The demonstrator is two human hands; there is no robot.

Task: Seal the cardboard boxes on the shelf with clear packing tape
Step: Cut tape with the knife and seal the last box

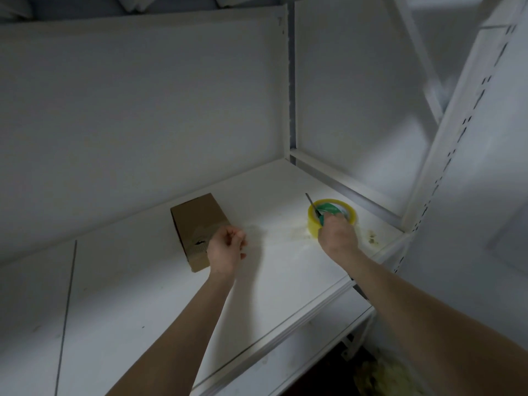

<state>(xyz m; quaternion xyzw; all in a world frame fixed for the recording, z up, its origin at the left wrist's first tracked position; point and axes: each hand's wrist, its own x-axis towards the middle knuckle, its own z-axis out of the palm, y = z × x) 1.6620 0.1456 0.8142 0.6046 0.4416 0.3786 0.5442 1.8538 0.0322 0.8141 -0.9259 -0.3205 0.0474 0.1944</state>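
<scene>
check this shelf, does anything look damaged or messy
The cardboard box has a dark tear and a scuffed patch on top, at the end by the left hand. The shelf shows yellowish smudges beside the tape roll that the right hand grips.

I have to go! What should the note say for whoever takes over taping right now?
Left hand: fingers curled beside the cardboard box; can't tell if it pinches tape.
Right hand: at the tape roll, gripping a thin blade.
Box and roll sit apart on the shelf.
Done: unclear, no tape shows on the box.
Left: probably tape the box shut.
</scene>
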